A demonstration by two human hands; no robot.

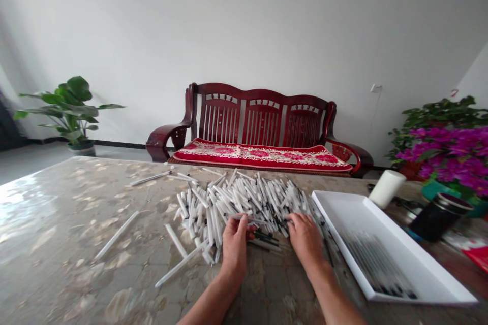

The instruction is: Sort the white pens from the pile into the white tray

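A large heap of white, translucent pens [213, 208], some with black ends, lies in front of me on the table. My left hand [235, 244] is closed at the heap's near edge, with a pen pinched between thumb and fingers. At the right side of the heap, my right hand [306, 238] has its fingers bent together over a dark piece too small to make out. Several dark-tipped pens [267, 241] lie between the hands. Right of my right hand, a shallow white box [415, 264] holds a row of pens [377, 259].
Loose pens lie left of the heap, one long white one [117, 235] well apart. Beyond the box are a white roll [387, 189], a black cup [438, 217] and purple flowers [453, 155]. A wooden bench [263, 117] stands behind the patterned table [76, 203].
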